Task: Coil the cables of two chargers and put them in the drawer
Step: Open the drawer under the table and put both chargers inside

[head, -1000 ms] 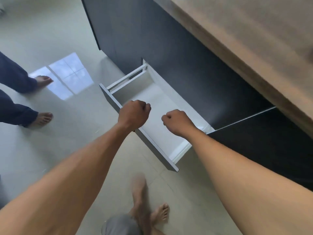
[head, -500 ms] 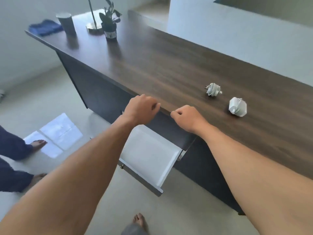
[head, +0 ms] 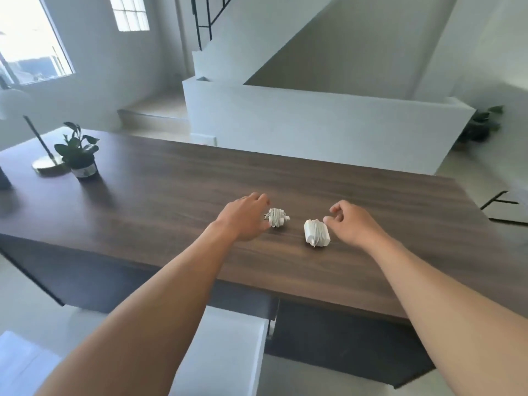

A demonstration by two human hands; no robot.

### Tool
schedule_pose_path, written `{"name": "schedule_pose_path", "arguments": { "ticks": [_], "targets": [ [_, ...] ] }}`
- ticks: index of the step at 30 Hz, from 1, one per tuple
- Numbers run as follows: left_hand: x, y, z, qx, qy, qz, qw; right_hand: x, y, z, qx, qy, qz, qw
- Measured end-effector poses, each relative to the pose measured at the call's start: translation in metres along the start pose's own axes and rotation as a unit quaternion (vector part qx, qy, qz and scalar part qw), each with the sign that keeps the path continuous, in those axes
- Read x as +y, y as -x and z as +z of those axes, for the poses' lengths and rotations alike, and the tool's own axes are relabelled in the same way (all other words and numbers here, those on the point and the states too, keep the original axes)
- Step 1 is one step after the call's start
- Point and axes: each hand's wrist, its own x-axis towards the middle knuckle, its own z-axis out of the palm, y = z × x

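Two white chargers lie on the dark wooden desk (head: 160, 201), each with its cable wound around it. The smaller charger (head: 276, 217) sits just right of my left hand (head: 245, 217), whose fingers are apart and almost touching it. The larger charger (head: 316, 233) lies just left of my right hand (head: 353, 222), fingers curled open beside it. Neither hand holds anything. Below the desk's near edge the white open drawer (head: 228, 347) sticks out, partly hidden by my left forearm.
A small potted plant (head: 80, 155) and a lamp base (head: 47, 164) stand at the desk's far left. Behind the desk are a low white wall (head: 314, 127) and a staircase. Pale floor lies on both sides.
The view has swung up from the drawer to the desk top. Both hands went from closed fists at the drawer front to open hands reaching beside the two chargers.
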Motion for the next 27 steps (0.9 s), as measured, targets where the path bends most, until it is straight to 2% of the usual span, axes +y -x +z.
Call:
{"name": "schedule_pose_path", "arguments": {
  "ticks": [3, 6, 13, 18, 23, 27],
  "targets": [
    [-0.007, -0.016, 0.02, -0.03, -0.018, 0.014, 0.999, 0.028, -0.003, 0.008, -0.014, 0.019, 0.023, 0.999],
    [-0.009, -0.026, 0.041, -0.055, -0.027, 0.023, 0.998, 0.053, -0.003, 0.019, -0.069, 0.034, 0.044, 0.996],
    [-0.021, -0.069, 0.057, -0.071, -0.01, 0.002, 0.997, 0.064, -0.045, 0.028, -0.124, -0.019, 0.08, 0.989],
    [-0.024, -0.094, 0.067, -0.085, -0.002, -0.012, 0.996, 0.053, -0.076, 0.049, -0.121, -0.048, 0.162, 0.978],
    [-0.03, -0.11, 0.076, -0.099, 0.023, -0.012, 0.995, 0.044, -0.09, 0.061, -0.144, 0.0, 0.216, 0.966],
    [-0.033, -0.114, 0.086, -0.099, 0.038, 0.0, 0.994, 0.038, -0.088, 0.071, -0.122, 0.055, 0.22, 0.966]
  ]
}}
